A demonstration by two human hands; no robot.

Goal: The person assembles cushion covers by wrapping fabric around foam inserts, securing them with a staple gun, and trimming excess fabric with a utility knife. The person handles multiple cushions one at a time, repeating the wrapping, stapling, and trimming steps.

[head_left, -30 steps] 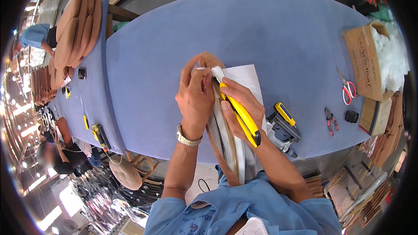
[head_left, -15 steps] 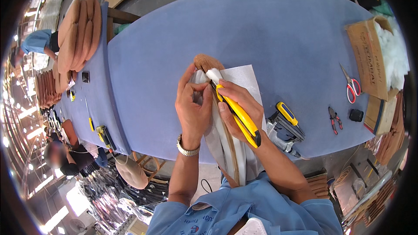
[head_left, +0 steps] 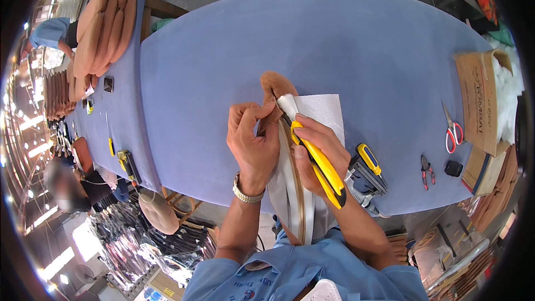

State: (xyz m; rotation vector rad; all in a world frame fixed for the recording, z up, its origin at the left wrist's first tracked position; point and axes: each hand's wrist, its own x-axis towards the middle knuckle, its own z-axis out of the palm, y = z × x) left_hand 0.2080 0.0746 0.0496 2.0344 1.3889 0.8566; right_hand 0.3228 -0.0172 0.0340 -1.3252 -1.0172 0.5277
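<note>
My left hand (head_left: 253, 147) pinches a folded edge of brown fabric (head_left: 270, 120) between thumb and fingers. That fabric belongs to a long, padded piece whose rounded brown end (head_left: 278, 82) points away from me. White padding (head_left: 288, 105) shows at its opening. A yellow and black utility knife (head_left: 323, 171) is gripped in my right hand (head_left: 320, 142), its tip end close to the padding and the left fingertips. Whether the blade touches the fabric I cannot tell. Pale lining with a brown strip (head_left: 301, 206) runs from the piece toward my body. A white sheet (head_left: 329, 112) lies beneath.
Right of my hands lie a nail gun (head_left: 365, 184) with a yellow-handled tool on it, pliers (head_left: 427, 173), a black case (head_left: 453, 168) and red-handled scissors (head_left: 453, 134). A cardboard box (head_left: 476, 100) holds white stuffing. Brown cushions (head_left: 103, 33) are stacked left, near another person.
My left hand now holds the brown fabric edge folded outward, where before it pinched close beside the opening. The knife remains in my right hand near the padding. The view has shifted slightly.
</note>
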